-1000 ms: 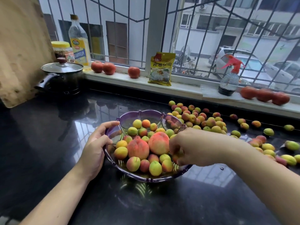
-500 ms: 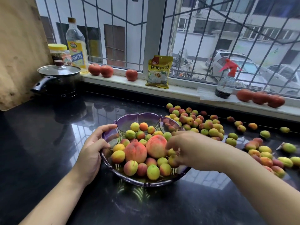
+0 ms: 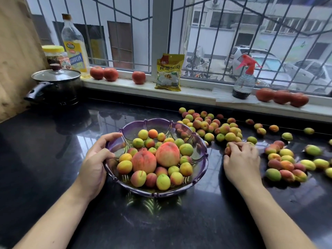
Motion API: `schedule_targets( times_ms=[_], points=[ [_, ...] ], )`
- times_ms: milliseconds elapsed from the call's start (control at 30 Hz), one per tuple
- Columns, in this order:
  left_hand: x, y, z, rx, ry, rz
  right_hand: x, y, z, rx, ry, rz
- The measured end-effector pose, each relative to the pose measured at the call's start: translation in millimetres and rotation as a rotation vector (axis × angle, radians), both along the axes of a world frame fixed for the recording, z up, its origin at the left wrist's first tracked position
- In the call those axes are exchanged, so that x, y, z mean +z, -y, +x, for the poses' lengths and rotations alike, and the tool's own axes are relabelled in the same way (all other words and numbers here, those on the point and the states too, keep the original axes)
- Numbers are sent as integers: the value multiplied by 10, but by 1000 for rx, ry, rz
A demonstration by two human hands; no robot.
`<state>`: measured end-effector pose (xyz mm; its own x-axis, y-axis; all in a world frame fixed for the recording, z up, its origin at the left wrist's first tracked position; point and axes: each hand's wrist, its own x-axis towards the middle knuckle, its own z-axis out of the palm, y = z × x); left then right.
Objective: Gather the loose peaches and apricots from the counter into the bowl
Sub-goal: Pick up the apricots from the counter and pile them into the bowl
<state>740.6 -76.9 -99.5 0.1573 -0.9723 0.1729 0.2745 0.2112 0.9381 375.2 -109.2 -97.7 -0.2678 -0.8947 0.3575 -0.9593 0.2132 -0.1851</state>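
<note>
right hand (image 3: 241,162) left the bowl (image 3: 201,153) for loose apricots (image 3: 228,136).

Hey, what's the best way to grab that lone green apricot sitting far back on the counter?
Take the green apricot from above, fingertips pinching its round sides. It sits alone on the counter, so nothing crowds it.

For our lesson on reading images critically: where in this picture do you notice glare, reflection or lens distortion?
Head view: the glossy black counter mirrors the bright window, so pale glare lies left of the purple bowl; green-tinted light streaks fan out on the counter beneath the bowl's near rim; the wide-angle lens bows the window sill and bars; cars outside look soft.
</note>
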Motion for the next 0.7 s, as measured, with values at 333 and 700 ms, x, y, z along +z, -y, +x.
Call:
schedule_targets(
  times_ms=[333, 700],
  points=[
    [-16, 8, 14, 15, 24, 8, 91, -47, 27, 71, 60, -157],
    [-13, 10, 17, 4, 30, 15, 292, -146, 260, 406, 618, -284]
  ],
)
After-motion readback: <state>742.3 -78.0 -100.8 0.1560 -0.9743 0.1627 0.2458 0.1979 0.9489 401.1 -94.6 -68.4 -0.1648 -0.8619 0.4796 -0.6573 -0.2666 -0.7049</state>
